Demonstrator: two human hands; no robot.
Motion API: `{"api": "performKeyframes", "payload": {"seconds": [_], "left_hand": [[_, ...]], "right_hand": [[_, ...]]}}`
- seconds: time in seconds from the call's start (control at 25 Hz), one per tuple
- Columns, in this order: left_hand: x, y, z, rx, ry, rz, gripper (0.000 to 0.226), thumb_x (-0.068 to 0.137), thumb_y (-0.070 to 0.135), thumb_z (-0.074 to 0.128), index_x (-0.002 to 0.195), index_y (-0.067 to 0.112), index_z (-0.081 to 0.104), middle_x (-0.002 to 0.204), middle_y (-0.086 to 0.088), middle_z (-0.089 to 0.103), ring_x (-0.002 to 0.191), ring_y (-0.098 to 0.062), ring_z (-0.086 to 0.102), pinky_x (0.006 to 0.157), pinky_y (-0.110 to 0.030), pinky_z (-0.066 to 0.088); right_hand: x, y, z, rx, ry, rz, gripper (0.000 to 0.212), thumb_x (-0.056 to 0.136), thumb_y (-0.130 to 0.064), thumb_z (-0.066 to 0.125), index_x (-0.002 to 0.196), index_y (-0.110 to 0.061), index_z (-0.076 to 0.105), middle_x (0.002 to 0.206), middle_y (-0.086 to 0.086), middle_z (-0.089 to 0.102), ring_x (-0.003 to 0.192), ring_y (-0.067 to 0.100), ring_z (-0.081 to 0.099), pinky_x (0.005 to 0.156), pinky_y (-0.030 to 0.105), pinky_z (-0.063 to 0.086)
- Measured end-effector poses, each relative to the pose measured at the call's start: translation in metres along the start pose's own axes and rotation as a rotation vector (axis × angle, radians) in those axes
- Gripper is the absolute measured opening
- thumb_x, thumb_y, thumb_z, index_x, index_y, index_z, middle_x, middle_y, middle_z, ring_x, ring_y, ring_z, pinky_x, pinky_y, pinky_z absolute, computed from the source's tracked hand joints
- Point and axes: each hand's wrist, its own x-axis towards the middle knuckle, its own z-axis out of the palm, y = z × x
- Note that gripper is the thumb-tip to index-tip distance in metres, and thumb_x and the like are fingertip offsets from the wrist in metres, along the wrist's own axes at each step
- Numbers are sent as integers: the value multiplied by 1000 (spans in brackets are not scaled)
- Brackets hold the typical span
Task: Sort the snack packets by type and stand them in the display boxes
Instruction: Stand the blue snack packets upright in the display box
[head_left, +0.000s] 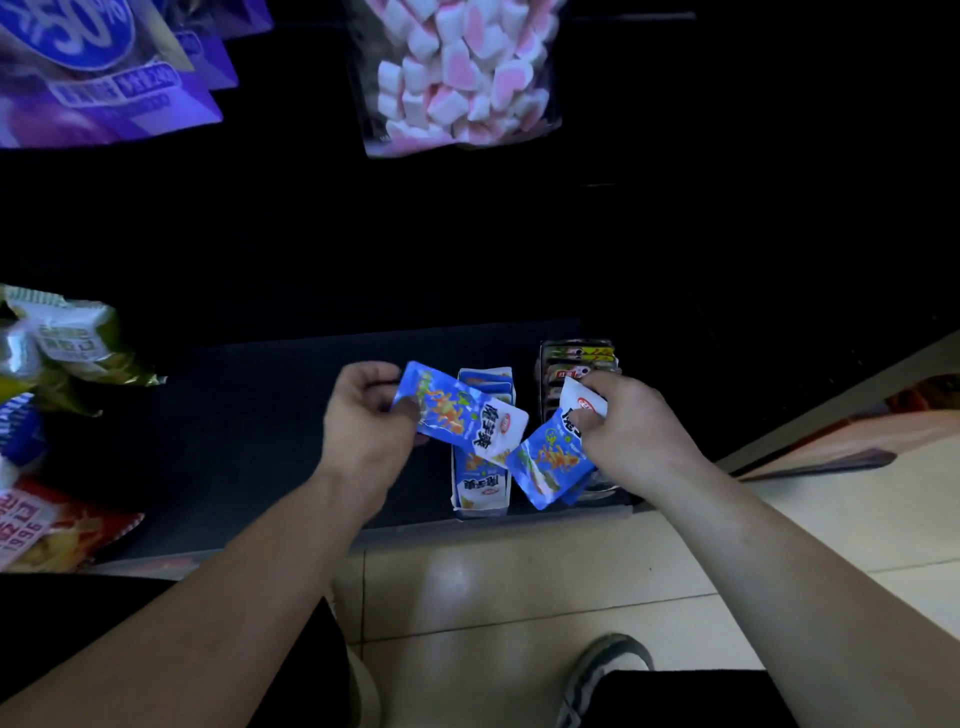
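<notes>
My left hand pinches one blue-and-white snack packet by its left end, held slanted above the blue display box. That box stands on the dark shelf and holds several matching blue packets upright. My right hand grips a small bunch of the same blue packets, hanging down over the gap between the blue box and a dark display box. The dark box holds several red-and-yellow labelled packets; my right hand hides its front part.
The dark shelf has bare room to the left of the boxes. Green, blue and red snack bags lie at its left end. A marshmallow bag and purple bags hang above. Below are pale floor tiles and my shoe.
</notes>
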Motion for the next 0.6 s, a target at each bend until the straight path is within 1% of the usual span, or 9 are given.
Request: {"api": "performKeyframes", "payload": {"seconds": [0.04, 0.12, 0.2, 0.28, 0.32, 0.36, 0.44, 0.52, 0.6], "left_hand": [[-3, 5, -3, -67, 8, -21, 26, 91, -7, 61, 102, 16, 56, 87, -5, 70, 74, -18, 71, 60, -32, 60], [-9, 7, -6, -52, 5, -24, 24, 93, -8, 57, 98, 15, 64, 91, -5, 71, 78, -20, 73, 63, -31, 61], [-12, 9, -8, -14, 40, -17, 29, 95, -4, 53, 95, 19, 71, 96, -4, 73, 74, -14, 74, 67, -28, 62], [-13, 12, -7, -38, 80, -30, 29, 97, -1, 53, 99, 20, 73, 97, 0, 73, 66, -7, 73, 72, -29, 63], [-14, 14, -4, -70, 62, -50, 27, 97, -1, 55, 102, 19, 73, 97, 0, 73, 66, -6, 73, 75, -31, 63], [-18, 15, 0, -112, 11, -85, 25, 97, -1, 58, 104, 17, 73, 99, -2, 74, 67, -7, 74, 76, -33, 64], [-32, 12, 10, -151, -105, -141, 23, 93, -1, 67, 106, 17, 73, 100, -5, 76, 72, -14, 75, 78, -36, 64], [-42, 9, 16, -99, -171, -141, 29, 85, 1, 78, 107, 20, 74, 98, -4, 77, 69, -16, 72, 74, -33, 64], [-46, 8, 18, -83, -179, -132, 34, 81, 3, 83, 108, 20, 72, 99, -2, 76, 64, -13, 69, 67, -27, 62]], "right_hand": [[0, -2, 0, 23, 7, 7, 14, 96, -23, 56, 108, -27, 62, 91, 1, 63, 83, 28, 62, 68, 36, 52], [-1, -9, -1, 54, 14, 27, 16, 99, -24, 56, 114, -26, 61, 94, 0, 63, 85, 28, 63, 69, 36, 52], [-1, -12, -1, 43, 32, 38, 14, 101, -24, 55, 114, -24, 59, 96, 2, 62, 86, 29, 62, 70, 38, 53], [0, -11, -2, 30, 59, 50, 13, 101, -24, 54, 113, -21, 59, 98, 5, 63, 87, 29, 62, 70, 37, 52], [1, -10, -1, 66, 60, 60, 14, 101, -24, 55, 113, -19, 60, 99, 5, 64, 88, 28, 62, 69, 34, 50], [0, -12, -2, 136, 60, 64, 16, 100, -24, 57, 114, -19, 61, 101, 3, 66, 88, 25, 62, 68, 32, 46], [-2, -17, -2, 309, 64, 59, 19, 101, -25, 56, 119, -23, 64, 103, -6, 70, 88, 15, 64, 67, 26, 44], [-6, -26, -4, 415, 63, 39, 18, 105, -24, 50, 118, -27, 62, 102, -10, 70, 88, 11, 65, 64, 20, 47], [-9, -34, -4, 529, 41, 57, 20, 108, -23, 43, 118, -25, 60, 104, -3, 69, 85, 10, 66, 57, 15, 51]]}}
